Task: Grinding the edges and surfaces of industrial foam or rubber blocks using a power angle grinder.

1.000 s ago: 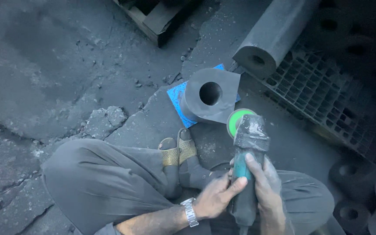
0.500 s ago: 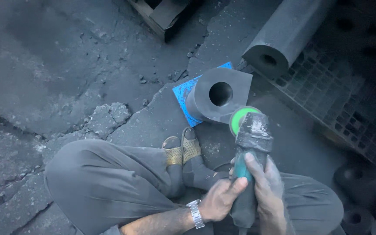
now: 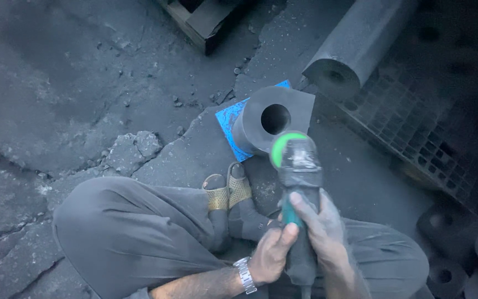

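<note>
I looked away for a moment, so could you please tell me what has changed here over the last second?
Very little. The view drifts a bit, but both hands keep their grip on the angle grinder: right hand around the body, left hand at its side. Its green disc still sits by the holed grey block on the blue sheet. Nothing was picked up or released.

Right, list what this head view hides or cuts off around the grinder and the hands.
- Angle grinder: the disc face is hidden under its own guard and body; the tail runs off the bottom edge.
- Right hand: the palm is hidden against the grinder body.
- Left hand: the fingers curl out of sight behind the grinder.
- Bored block: the bore's depth is lost in shadow.
- Right side of the view: too dark to read.
</note>
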